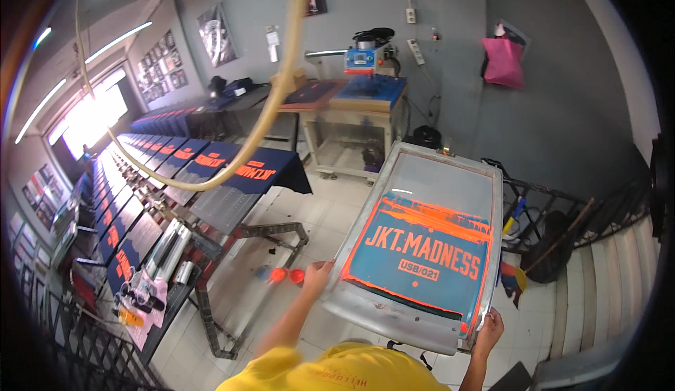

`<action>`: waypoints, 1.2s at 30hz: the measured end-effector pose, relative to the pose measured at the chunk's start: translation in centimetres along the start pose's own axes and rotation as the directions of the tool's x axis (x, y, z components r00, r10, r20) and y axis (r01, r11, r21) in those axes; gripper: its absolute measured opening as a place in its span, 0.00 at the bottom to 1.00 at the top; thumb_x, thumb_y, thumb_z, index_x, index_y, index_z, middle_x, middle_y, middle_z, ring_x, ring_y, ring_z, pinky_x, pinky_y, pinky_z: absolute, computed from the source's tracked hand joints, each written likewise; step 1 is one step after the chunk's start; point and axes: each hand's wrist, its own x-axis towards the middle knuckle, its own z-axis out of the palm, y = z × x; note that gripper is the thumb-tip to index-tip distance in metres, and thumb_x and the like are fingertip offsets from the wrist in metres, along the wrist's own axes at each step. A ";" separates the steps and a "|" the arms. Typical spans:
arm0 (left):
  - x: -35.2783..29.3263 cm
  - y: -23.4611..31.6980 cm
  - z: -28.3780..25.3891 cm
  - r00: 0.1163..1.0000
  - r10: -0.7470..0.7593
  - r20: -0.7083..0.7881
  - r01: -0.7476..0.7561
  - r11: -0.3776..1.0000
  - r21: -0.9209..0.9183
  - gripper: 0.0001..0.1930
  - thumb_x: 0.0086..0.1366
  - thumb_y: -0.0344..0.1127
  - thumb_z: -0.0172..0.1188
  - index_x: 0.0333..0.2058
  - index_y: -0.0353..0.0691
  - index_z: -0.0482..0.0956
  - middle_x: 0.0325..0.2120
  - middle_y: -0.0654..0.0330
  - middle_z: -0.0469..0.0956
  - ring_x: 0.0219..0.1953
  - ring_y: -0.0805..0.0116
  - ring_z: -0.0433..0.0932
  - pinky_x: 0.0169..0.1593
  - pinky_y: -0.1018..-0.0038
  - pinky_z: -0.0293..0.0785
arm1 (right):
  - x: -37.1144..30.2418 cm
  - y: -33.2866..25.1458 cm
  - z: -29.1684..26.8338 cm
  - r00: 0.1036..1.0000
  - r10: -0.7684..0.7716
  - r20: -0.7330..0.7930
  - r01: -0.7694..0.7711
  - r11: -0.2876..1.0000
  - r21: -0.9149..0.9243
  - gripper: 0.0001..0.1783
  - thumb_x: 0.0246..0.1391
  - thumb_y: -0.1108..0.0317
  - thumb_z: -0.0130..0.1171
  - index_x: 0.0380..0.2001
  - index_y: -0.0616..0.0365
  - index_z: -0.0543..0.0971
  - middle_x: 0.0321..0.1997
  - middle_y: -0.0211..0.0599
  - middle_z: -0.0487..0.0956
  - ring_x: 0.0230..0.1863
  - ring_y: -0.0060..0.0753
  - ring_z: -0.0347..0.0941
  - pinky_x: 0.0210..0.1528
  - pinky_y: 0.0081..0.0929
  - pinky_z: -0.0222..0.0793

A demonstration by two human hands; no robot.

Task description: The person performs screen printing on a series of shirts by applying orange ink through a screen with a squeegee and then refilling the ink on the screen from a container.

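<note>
1. We hold a screen frame (422, 247) in both hands; it is tilted, with its far end raised away from us and its near end low between the two grips.
2. Our left hand (316, 276) has its grip clamped on the frame's near left edge, fingers curled over the metal rim.
3. Our right hand (489, 331) has its grip clamped on the near right corner, fingers wrapped round the rim from below.
4. Between the grips runs the near rail of the frame, bare grey metal. Beyond it lies the mesh, with a blue stencil block and orange ink (429, 219) smeared along its borders and across its upper part.
5. Just left of the left grip, lower down, we see two blurred orange-red spots (287, 276); we cannot tell what they are.
6. Further left of that grip stands a long surface (218, 208) carrying a row of dark shirts (264, 171) printed in orange, receding toward a bright window (88, 117).
7. Near the end of that surface, left of and below the left grip, lie bottles (137, 296) and a silvery roll (184, 271).
8. Beyond the frame's far end stands a heat press (369, 57) on a wooden table.
9. To the right of the right grip, stairs (605, 285) descend, and a pink bag (503, 62) hangs on the wall above.
10. A pale hose (278, 89) curves overhead, well above the left grip.
</note>
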 end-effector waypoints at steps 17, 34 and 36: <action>13.9 -7.2 5.1 0.804 -0.356 -0.477 0.182 0.910 -0.373 0.13 0.56 0.28 0.54 0.40 0.33 0.78 0.29 0.45 0.78 0.35 0.48 0.76 0.36 0.60 0.71 | 32.8 2.7 30.7 0.754 0.084 0.651 0.082 0.972 -0.221 0.19 0.55 0.73 0.54 0.48 0.74 0.73 0.34 0.38 0.79 0.34 0.20 0.72 0.37 0.20 0.67; 37.7 0.1 7.2 0.523 -0.299 -0.798 -0.036 0.928 -0.371 0.14 0.65 0.39 0.50 0.32 0.36 0.80 0.21 0.67 0.72 0.23 0.77 0.67 0.27 0.74 0.62 | 52.2 3.0 72.2 0.433 -0.014 0.901 0.162 0.985 -0.062 0.19 0.56 0.75 0.52 0.49 0.75 0.71 0.31 0.44 0.81 0.30 0.24 0.76 0.34 0.21 0.70; 40.9 0.5 6.8 0.511 -0.385 -0.769 -0.073 0.872 -0.485 0.12 0.64 0.35 0.50 0.34 0.34 0.80 0.21 0.67 0.73 0.24 0.76 0.68 0.27 0.74 0.64 | 53.6 3.3 77.3 0.380 0.009 0.925 0.129 0.990 -0.063 0.19 0.56 0.75 0.52 0.49 0.75 0.71 0.32 0.44 0.81 0.31 0.25 0.77 0.35 0.22 0.70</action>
